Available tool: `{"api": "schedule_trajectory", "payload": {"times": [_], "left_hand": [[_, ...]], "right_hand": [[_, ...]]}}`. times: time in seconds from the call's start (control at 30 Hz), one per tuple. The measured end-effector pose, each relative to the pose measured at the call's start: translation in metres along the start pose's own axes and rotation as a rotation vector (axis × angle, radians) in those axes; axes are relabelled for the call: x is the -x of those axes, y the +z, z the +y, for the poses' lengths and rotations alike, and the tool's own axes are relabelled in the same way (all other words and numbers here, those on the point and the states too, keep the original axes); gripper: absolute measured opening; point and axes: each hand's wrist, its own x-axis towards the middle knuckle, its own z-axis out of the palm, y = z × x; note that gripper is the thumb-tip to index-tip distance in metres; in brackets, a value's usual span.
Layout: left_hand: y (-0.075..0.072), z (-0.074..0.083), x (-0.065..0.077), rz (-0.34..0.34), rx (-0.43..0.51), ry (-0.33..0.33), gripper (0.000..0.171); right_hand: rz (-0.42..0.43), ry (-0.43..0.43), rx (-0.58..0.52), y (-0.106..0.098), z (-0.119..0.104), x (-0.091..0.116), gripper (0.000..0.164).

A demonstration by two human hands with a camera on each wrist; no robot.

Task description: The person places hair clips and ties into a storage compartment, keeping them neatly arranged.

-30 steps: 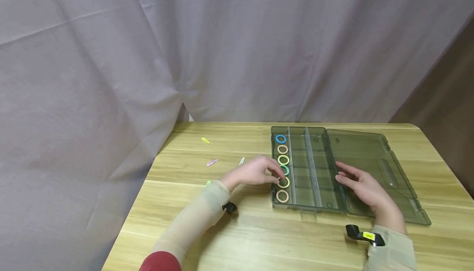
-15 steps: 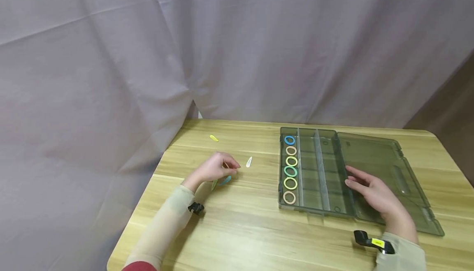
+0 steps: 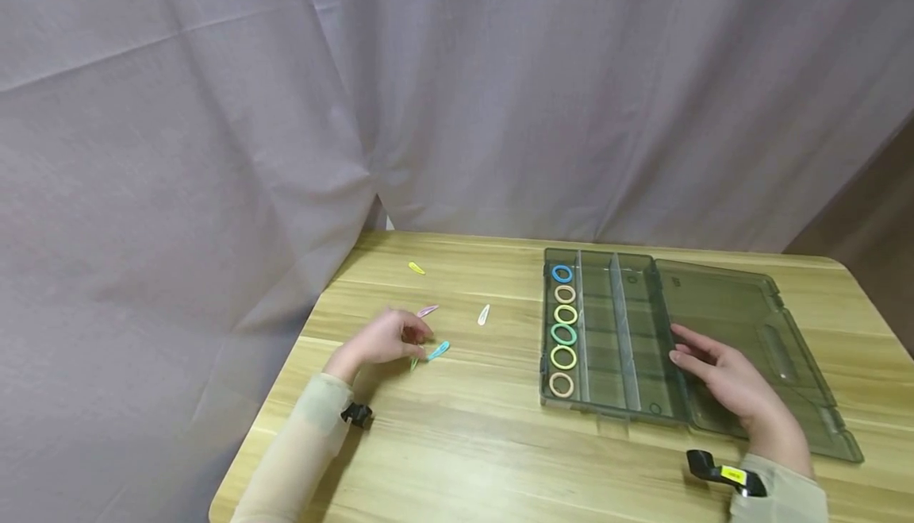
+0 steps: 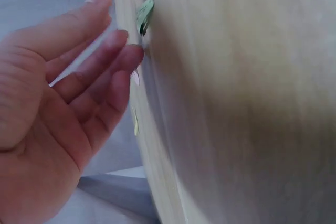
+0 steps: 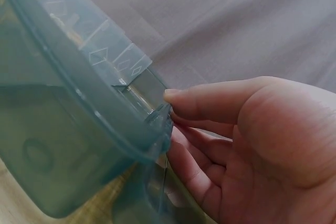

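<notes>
Five hair clips [image 3: 484, 315] on the table [image 3: 457, 451], left of the open box [image 3: 600, 346]. Appears to be at clip pick-up. Left hand [image 3: 384, 338] near green clip [image 4: 145, 16], fingers [image 4: 111, 98] parted, grasping nothing; right hand [image 3: 739, 386] against box's hinge side. Next, probably: pinch green clip.

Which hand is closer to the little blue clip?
The left one! The left hand is right beside the blue clip. The right hand is much farther away, holding the box at its lid-side edge.
</notes>
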Motion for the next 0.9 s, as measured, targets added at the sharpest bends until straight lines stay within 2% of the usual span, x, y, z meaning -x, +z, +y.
{"api": "schedule_trajectory", "payload": {"times": [0.13,0.33,0.53,0.67,0.9], "left_hand": [[0.0018,0.0002,0.0001,-0.011,-0.048,-0.012,0.036],[-0.0002,0.0023,0.0029,-0.024,-0.025,-0.035,0.038],[0.0029,-0.0013,0.0076,-0.022,-0.044,-0.052,0.037],[0.0051,-0.0007,0.0062,-0.005,-0.055,-0.059,0.037],[0.0046,0.0022,0.0029,-0.034,-0.049,-0.112,0.037]], "right_hand": [[0.001,-0.001,-0.008,0.0005,-0.0010,-0.0010,0.073],[0.000,-0.002,-0.005,0.0008,-0.0034,0.0009,0.073],[-0.015,0.000,-0.012,0.0017,-0.0054,0.0028,0.075],[-0.009,-0.002,0.000,0.0023,-0.0049,0.0037,0.075],[-0.008,0.004,-0.003,0.0023,-0.0048,0.0040,0.075]]}}
